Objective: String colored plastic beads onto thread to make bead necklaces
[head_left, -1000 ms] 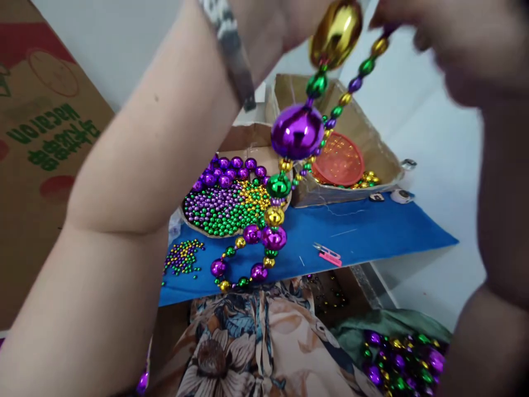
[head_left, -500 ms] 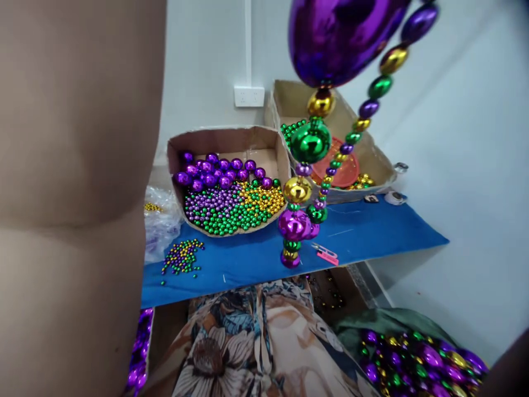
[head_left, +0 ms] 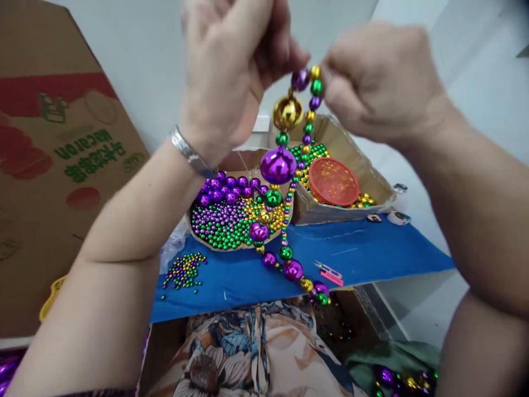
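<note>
A bead necklace in shiny purple, gold and green hangs in front of me, with large round beads on one strand and small ones on the other. My left hand, a silver bracelet on its wrist, is closed at the top of the large-bead strand. Close beside it, my right hand is closed at the top of the small-bead strand, with blurred fingers. The necklace's lower end dangles before the blue tabletop.
Behind the necklace stands a cardboard box of loose purple, green and gold beads. Another box holds beads and a red sieve. Thread snips and a small bead pile lie on the table. A large carton stands left.
Both hands and forearms have come into view at the top. The necklace now hangs lower and farther away, its large purple piece no longer visible. The left arm has moved off the carton.
</note>
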